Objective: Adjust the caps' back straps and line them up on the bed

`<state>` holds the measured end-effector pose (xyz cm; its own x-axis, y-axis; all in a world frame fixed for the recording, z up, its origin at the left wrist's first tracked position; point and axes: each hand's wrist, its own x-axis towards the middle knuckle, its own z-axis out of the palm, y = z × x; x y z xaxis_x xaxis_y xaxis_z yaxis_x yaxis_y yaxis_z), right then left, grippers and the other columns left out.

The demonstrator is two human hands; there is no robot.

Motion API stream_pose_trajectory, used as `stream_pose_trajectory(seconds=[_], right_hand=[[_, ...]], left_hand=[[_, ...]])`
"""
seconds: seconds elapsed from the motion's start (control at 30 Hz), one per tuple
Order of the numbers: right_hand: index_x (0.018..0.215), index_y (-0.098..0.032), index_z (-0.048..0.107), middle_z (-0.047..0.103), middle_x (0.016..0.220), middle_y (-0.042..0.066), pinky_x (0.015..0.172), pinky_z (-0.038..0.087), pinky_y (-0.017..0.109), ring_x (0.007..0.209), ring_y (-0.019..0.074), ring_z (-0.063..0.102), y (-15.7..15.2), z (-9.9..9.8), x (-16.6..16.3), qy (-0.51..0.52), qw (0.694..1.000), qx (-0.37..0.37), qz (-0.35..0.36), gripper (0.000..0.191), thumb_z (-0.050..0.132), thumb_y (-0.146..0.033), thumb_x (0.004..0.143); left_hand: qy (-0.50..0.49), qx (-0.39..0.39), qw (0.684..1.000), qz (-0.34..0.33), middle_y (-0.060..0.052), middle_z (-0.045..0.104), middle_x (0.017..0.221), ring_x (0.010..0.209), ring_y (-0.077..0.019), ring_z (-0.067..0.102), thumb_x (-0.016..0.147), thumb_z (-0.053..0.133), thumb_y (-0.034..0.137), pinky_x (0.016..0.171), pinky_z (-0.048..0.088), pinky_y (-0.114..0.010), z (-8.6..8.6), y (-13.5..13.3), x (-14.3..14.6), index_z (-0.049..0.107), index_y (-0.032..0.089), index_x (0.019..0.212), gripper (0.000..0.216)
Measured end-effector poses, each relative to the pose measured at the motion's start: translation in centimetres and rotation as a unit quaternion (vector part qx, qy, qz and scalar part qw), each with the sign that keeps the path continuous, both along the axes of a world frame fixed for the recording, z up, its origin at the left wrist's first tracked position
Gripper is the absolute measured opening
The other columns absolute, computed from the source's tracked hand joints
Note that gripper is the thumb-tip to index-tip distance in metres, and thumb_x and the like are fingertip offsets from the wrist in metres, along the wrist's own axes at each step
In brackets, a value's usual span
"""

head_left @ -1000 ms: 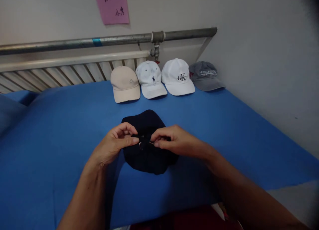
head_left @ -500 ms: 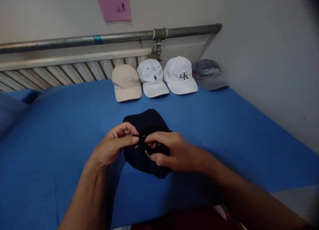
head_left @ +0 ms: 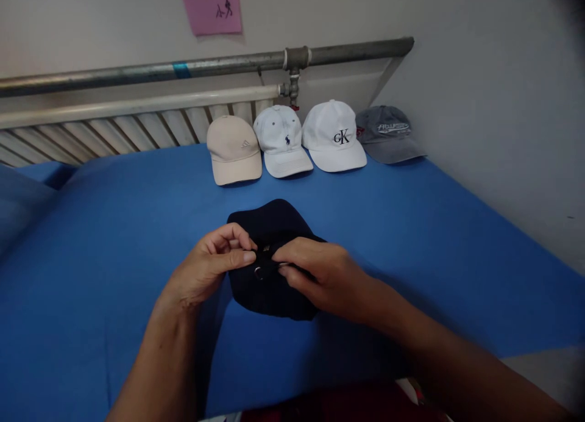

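Note:
A dark navy cap (head_left: 269, 227) lies on the blue cloth (head_left: 114, 227) in front of me, its back strap toward me. My left hand (head_left: 208, 269) pinches the strap beside a small metal buckle (head_left: 259, 272). From the other side, my right hand (head_left: 320, 275) has its fingers closed on the strap's end at the buckle. Both hands rest on the cap's rear edge.
A beige cap (head_left: 233, 149), a white cap with a small logo (head_left: 282, 140), a white cap with black letters (head_left: 333, 135) and a grey cap (head_left: 388, 132) stand in a row at the back. Behind them run a metal pipe (head_left: 137, 74) and a slatted rail. A wall closes the right side.
My right hand has shifted slightly along the strap near the buckle, and the cap's near edge has drawn in a little. The left hand has held its pinch.

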<state>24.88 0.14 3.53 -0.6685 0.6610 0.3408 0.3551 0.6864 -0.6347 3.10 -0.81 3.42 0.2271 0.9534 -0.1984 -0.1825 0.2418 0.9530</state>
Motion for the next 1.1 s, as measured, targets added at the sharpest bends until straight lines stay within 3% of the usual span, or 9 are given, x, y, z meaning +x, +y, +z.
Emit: stream_pose_trajectory(seconds=[0.17, 0.3, 0.43, 0.53, 0.63, 0.77, 0.87, 1.0, 1.1], right_hand=[[0.099, -0.019, 0.061, 0.067, 0.091, 0.004, 0.078, 0.049, 0.026, 0.085, 0.0141, 0.062, 0.0, 0.4, 0.2, -0.004, 1.000, 0.029, 0.002, 0.022, 0.044, -0.011, 0.089], [0.099, -0.018, 0.062, 0.066, 0.091, 0.004, 0.075, 0.050, 0.026, 0.083, 0.0137, 0.062, -0.1, 0.4, 0.2, -0.007, 0.999, 0.044, -0.014, 0.020, 0.045, -0.013, 0.089], [0.100, -0.020, 0.062, 0.067, 0.093, 0.004, 0.077, 0.050, 0.025, 0.085, 0.0136, 0.063, 0.0, 0.3, 0.4, 0.021, 0.997, 0.068, -0.042, 0.018, 0.048, -0.016, 0.089], [0.099, -0.020, 0.062, 0.067, 0.093, 0.004, 0.076, 0.050, 0.025, 0.085, 0.0132, 0.063, 0.1, 0.3, 0.5, 0.031, 0.994, 0.085, -0.060, 0.017, 0.049, -0.016, 0.089], [0.100, -0.019, 0.062, 0.067, 0.090, 0.004, 0.075, 0.050, 0.025, 0.083, 0.0132, 0.063, 0.1, 0.5, 0.7, 0.029, 0.993, 0.094, -0.057, 0.018, 0.049, -0.015, 0.088], [0.100, -0.019, 0.063, 0.068, 0.088, 0.004, 0.071, 0.049, 0.025, 0.079, 0.0136, 0.062, 0.1, 1.0, 1.0, 0.019, 0.994, 0.091, -0.050, 0.019, 0.051, -0.015, 0.086], [0.097, -0.018, 0.064, 0.068, 0.085, 0.003, 0.068, 0.048, 0.024, 0.075, 0.0127, 0.061, 0.1, 1.7, 1.4, 0.043, 0.997, 0.049, -0.037, 0.018, 0.054, -0.013, 0.083], [0.093, -0.017, 0.066, 0.067, 0.080, 0.000, 0.060, 0.046, 0.020, 0.066, 0.0088, 0.059, 0.2, 2.6, 1.7, 0.093, 0.992, -0.089, -0.007, 0.015, 0.063, -0.013, 0.079], [0.092, -0.016, 0.068, 0.067, 0.080, -0.001, 0.060, 0.046, 0.019, 0.065, 0.0081, 0.059, 0.1, 2.8, 1.5, 0.096, 0.983, -0.155, 0.013, 0.014, 0.065, -0.013, 0.079]], left_hand=[[0.000, 0.007, 1.000, -0.020, 0.001, 0.063, 0.076, 0.066, -0.0079, 0.056, 0.068, 0.078, 0.018, 0.062, 0.045, -0.018, -0.1, 0.0, -0.1, 0.061, 0.018, 0.073, 0.017], [0.060, 0.031, 0.997, -0.033, 0.001, 0.061, 0.077, 0.069, -0.0089, 0.055, 0.074, 0.074, 0.022, 0.064, 0.044, -0.020, -0.1, -0.1, -0.3, 0.064, 0.020, 0.079, 0.011], [0.118, 0.103, 0.987, -0.038, -0.002, 0.062, 0.100, 0.095, -0.0153, 0.056, 0.082, 0.066, 0.025, 0.081, 0.044, -0.026, 0.5, -0.4, -0.6, 0.066, 0.023, 0.083, 0.003], [0.165, 0.149, 0.973, -0.066, -0.005, 0.057, 0.118, 0.113, -0.0210, 0.050, 0.081, 0.067, 0.027, 0.089, 0.041, -0.030, 0.8, -0.6, -0.7, 0.067, 0.025, 0.090, 0.009], [0.197, 0.181, 0.960, -0.087, -0.003, 0.052, 0.122, 0.112, -0.0206, 0.049, 0.072, 0.076, 0.024, 0.093, 0.040, -0.031, 0.8, -0.6, -0.5, 0.064, 0.027, 0.093, 0.024], [0.251, 0.234, 0.936, -0.076, -0.002, 0.054, 0.116, 0.107, -0.0171, 0.052, 0.077, 0.071, 0.021, 0.091, 0.040, -0.030, 0.6, -0.5, 0.0, 0.062, 0.024, 0.089, 0.015], [0.251, 0.248, 0.931, -0.091, -0.002, 0.058, 0.108, 0.101, -0.0151, 0.053, 0.081, 0.066, 0.019, 0.085, 0.042, -0.027, 0.6, -0.5, -0.2, 0.061, 0.021, 0.084, 0.007], [0.200, 0.161, 0.955, -0.150, 0.002, 0.059, 0.081, 0.072, -0.0100, 0.052, 0.083, 0.064, 0.026, 0.063, 0.042, -0.022, 0.9, -0.9, -0.8, 0.061, 0.020, 0.081, 0.008], [0.214, 0.139, 0.952, -0.168, 0.003, 0.059, 0.077, 0.070, -0.0099, 0.052, 0.080, 0.068, 0.029, 0.063, 0.041, -0.021, 1.3, -1.1, -0.7, 0.063, 0.020, 0.085, 0.011]])
